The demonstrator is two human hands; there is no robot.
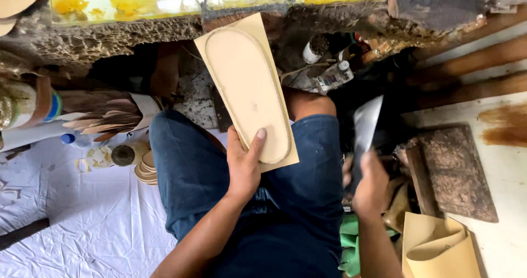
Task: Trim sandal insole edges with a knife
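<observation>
The left hand [243, 165] has its grip closed on the lower end of a tan sole-shaped board [250, 91], thumb pressed flat on the raised oval, so the piece stands tilted above the lap with its face to the eye. The right hand [370, 184] is wrapped around the handle of a broad knife [366, 125], blade pointing up and clear of the board, seemingly ready at its edge. Tan offcuts [436, 248] lie by the right forearm; a white cloth [82, 223] covers the floor on the left, carrying small round discs [146, 169].
</observation>
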